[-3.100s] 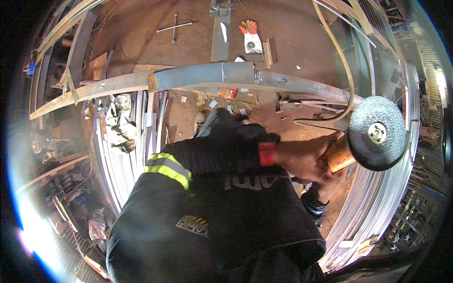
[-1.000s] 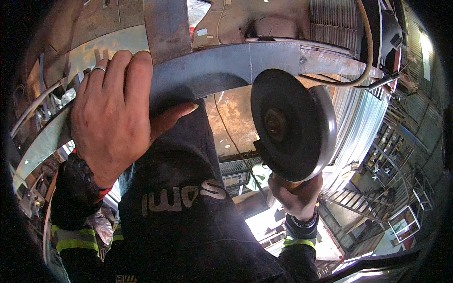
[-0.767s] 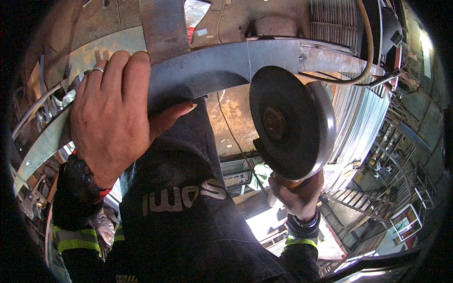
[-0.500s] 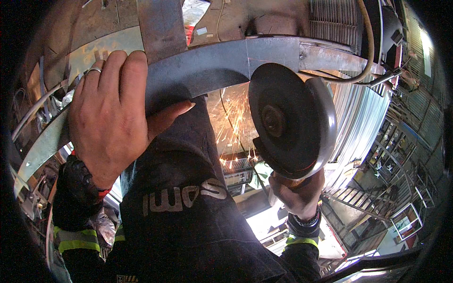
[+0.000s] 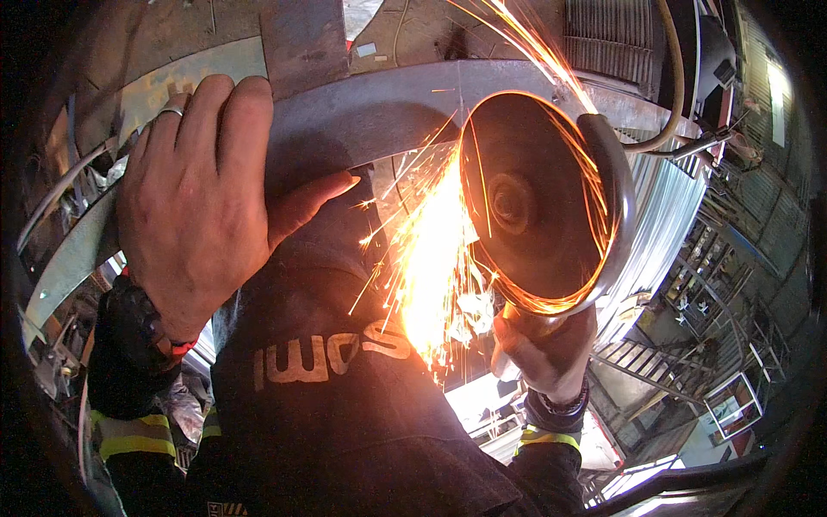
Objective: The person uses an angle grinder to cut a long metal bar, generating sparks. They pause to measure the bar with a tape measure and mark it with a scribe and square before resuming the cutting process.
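Observation:
My right hand [image 5: 551, 349] is wrapped round an angle grinder [image 5: 560, 198], whose wide dark disc faces left under a curved guard. The disc's edge meets a flat steel bar [image 5: 370, 121], which looks bent through the lens. Bright sparks [image 5: 439, 276] pour down from the contact toward my dark top, and others fly up past the guard. My left hand [image 5: 202, 207], wearing a ring, grips the bar left of the grinder, fingers over it and thumb along its near edge. The grinder's body is mostly hidden behind the disc.
Another steel piece [image 5: 303, 43] crosses beyond the bar. A hose [image 5: 676, 77] loops at the upper right, close to the grinder. Bundled long metal lengths [image 5: 659, 233] lie to the right, with a ladder-like metal frame [image 5: 637, 366] below them.
Faint sparks have become a thick bright stream, and glowing streaks now ring the disc and shoot up beyond the bar. The grinder has shifted slightly right and away. My left hand keeps its hold.

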